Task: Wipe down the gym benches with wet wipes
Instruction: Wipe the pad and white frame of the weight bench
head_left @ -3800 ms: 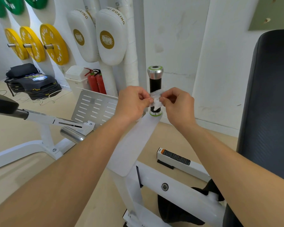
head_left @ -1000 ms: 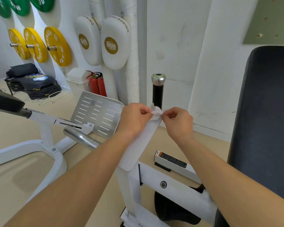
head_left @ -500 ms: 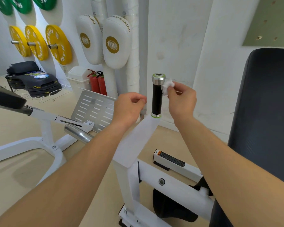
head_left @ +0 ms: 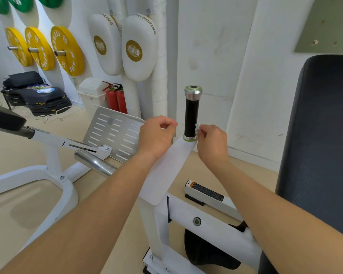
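Right hand [head_left: 212, 143] pinches wet wipe [head_left: 197, 128] against base of upright black handle [head_left: 191, 115]; left hand [head_left: 156, 135] curled, empty.

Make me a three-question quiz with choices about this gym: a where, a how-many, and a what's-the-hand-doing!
1. Where is the small white wet wipe? A) on the floor B) against the black upright handle C) on the bench pad
2. How many round yellow weight plates hang on the wall? A) one B) three C) five
3. What is the right hand doing? A) pinching the wipe B) lying flat C) holding an extinguisher
Answers: 1 B, it touches the handle's lower end; 2 B, three discs on pegs; 3 A, fingertips squeeze it.
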Tool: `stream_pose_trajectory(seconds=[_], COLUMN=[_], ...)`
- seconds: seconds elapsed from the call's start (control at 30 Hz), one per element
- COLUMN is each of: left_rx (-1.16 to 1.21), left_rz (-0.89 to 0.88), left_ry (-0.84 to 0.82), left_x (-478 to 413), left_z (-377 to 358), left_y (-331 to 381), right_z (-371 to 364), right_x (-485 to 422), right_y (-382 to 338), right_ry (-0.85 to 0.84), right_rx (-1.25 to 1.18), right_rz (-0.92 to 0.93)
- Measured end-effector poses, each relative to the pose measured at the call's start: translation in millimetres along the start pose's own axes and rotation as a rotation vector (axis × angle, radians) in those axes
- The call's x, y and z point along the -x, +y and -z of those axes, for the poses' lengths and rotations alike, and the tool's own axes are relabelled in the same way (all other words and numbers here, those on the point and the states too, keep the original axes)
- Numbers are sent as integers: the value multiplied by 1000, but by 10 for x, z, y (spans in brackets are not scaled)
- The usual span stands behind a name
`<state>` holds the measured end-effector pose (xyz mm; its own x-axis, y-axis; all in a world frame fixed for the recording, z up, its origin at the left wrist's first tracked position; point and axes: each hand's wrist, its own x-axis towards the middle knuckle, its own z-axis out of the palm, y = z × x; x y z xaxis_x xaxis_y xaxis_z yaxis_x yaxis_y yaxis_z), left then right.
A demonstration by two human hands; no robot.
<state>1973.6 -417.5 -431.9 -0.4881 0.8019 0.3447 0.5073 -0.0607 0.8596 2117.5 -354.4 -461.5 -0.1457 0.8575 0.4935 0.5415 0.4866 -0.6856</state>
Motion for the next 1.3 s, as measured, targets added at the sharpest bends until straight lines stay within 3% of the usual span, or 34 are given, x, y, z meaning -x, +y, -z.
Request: stream_pose_trajectory(seconds=[0.1,0.23,0.43,0.77,0.87,0.97,1.17,1.3], left_rx=[-30,-38,-75,-264,-325,-279,-185,-102], left_rz=[-3,-21,16,-62,-173,-143,-62,-14], left_ry=[-7,18,14,-100,-28,109,170,268], left_x=[-12,26,346,1367,1656,1778,1718,1739], left_z=[35,73,139,618,753,826,771,789], left_y=[70,103,37,-208,-368,-512,-542,-542], right_z=[150,75,6,323,353,381,256,209], right_x=[-181,-239,84,1029,1383,1539,892,1345], right_y=[-290,-390,56,-441,-519,-470,-481,-627], right_ry=[103,218,-127,-440,-507,-666,-716,-805], right_rx=[-115,-94,88,169,226,340,489,362], right_rz=[15,38,-77,352,487,591,438,681])
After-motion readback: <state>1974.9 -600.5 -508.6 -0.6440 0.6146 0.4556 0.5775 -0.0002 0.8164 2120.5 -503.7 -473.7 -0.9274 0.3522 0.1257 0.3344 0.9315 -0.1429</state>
